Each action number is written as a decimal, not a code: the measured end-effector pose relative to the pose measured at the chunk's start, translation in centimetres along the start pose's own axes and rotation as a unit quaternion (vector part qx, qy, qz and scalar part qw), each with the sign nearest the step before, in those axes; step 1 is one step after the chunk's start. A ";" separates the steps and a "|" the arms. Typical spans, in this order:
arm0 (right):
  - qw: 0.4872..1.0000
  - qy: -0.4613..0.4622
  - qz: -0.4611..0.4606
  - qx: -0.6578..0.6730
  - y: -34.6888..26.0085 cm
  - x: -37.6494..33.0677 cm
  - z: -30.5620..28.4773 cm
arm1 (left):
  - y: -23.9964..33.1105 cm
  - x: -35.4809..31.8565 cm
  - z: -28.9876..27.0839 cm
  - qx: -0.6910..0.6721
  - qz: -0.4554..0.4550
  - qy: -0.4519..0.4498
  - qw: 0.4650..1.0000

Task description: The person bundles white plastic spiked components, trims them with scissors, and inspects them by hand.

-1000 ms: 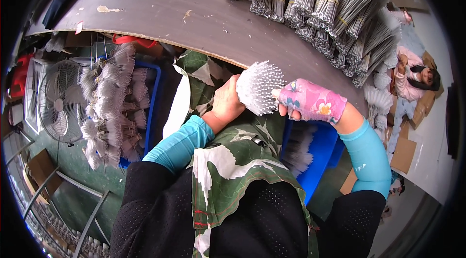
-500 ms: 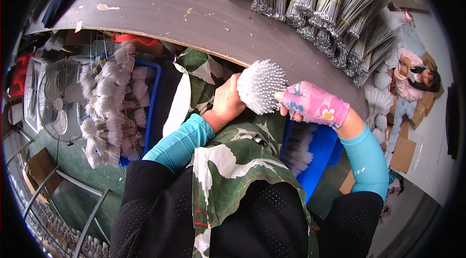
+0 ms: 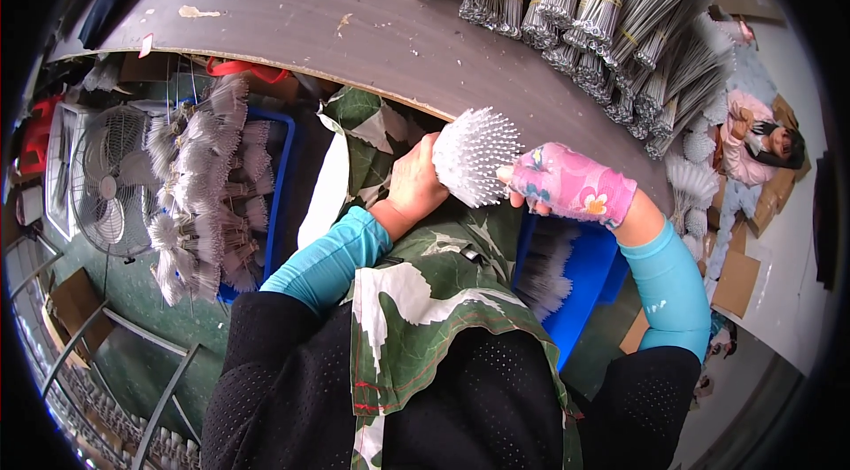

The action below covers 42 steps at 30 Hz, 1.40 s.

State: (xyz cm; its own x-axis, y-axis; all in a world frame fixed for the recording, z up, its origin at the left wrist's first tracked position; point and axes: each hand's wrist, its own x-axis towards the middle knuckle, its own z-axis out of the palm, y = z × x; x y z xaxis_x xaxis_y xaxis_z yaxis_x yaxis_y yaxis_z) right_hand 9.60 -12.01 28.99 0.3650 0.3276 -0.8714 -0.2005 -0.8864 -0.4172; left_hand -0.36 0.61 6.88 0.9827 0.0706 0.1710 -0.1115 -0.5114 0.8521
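My left hand is wrapped around a bundle of thin white-bristled wire brushes, gripping it near the table edge. The bundle's pale tips fan out toward the right. My right hand, in a pink flowered fingerless glove, is curled closed at the right side of the bundle. Its thumb and forefinger meet close to the tips; whatever lies between them is too small to make out. Both forearms wear turquoise sleeves.
Ahead is the brown table, with banded bundles of looped wire brushes at its far right. More brushes fill a blue crate at left, beside a fan. A blue bin stands below my right hand. A person sits at far right.
My right hand has shifted very slightly up and left against the bundle's tips. My left hand and the bundle look nearly still.
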 end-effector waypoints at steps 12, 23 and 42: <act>1.000 0.002 -0.002 0.020 0.0 -0.2 0.1 | 0.0 0.0 0.0 0.006 -0.007 -0.003 1.000; 0.999 -0.010 0.038 -0.003 0.6 -0.4 0.0 | -0.1 0.0 0.0 0.000 -0.013 -0.009 1.000; 0.999 0.006 0.036 -0.021 1.5 -1.4 0.3 | 0.0 0.1 0.0 0.008 -0.011 -0.006 1.000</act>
State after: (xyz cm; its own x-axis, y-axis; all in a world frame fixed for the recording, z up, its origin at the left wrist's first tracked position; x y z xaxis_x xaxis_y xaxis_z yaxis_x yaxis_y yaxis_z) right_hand 8.51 -13.71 29.44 0.3625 0.2588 -0.8953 -0.1883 -0.9205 -0.3423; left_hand -0.28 0.64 6.88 0.9867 0.0706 0.1463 -0.0881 -0.5243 0.8469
